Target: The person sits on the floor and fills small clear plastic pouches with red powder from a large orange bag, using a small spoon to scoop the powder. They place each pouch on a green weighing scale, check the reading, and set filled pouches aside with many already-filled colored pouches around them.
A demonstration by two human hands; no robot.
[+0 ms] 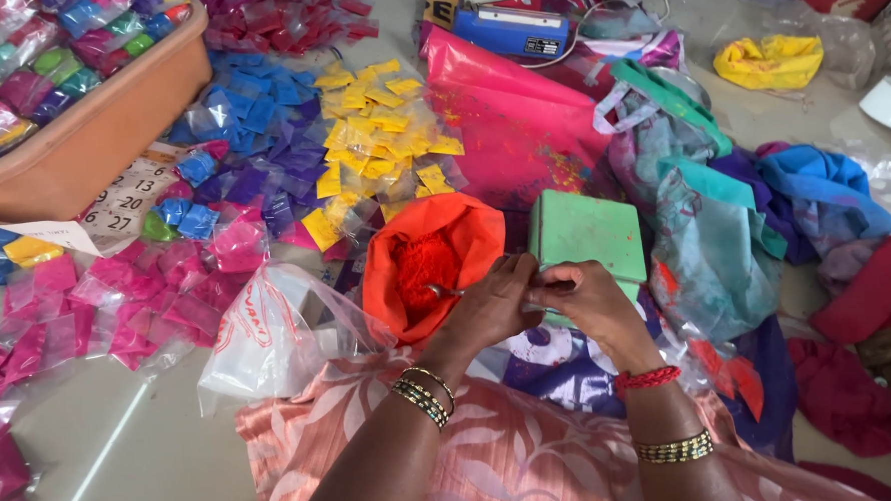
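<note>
Both hands meet just beside the open orange bag of powder [434, 264]: the left hand [488, 309] grips a small spoon [445, 292], while the right hand [590, 299] pinches a tiny clear packet [538, 295], which I'd keep upright over the bag. Around lie heaps of small filled sachets: yellow [375, 133], blue [250, 129], pink [147, 294]; a green box [587, 234] stands just behind the hands.

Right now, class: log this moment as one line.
left hand: holds spoon | right hand: pinches small packet | orange powder bag: open | green box: behind hands
</note>
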